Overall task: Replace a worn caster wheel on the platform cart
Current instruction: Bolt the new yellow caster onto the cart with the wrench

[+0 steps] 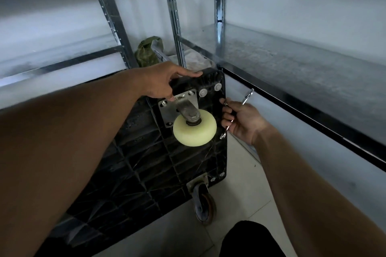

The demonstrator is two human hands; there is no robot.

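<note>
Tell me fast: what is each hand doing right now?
Left hand: gripping the platform cart at its top edge.
Right hand: holding a wrench.

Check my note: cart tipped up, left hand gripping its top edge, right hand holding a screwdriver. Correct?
Not quite: the head view shows the right hand holding a metal wrench, not a screwdriver. The cart is tipped up and the left hand does grip its top edge.
</note>
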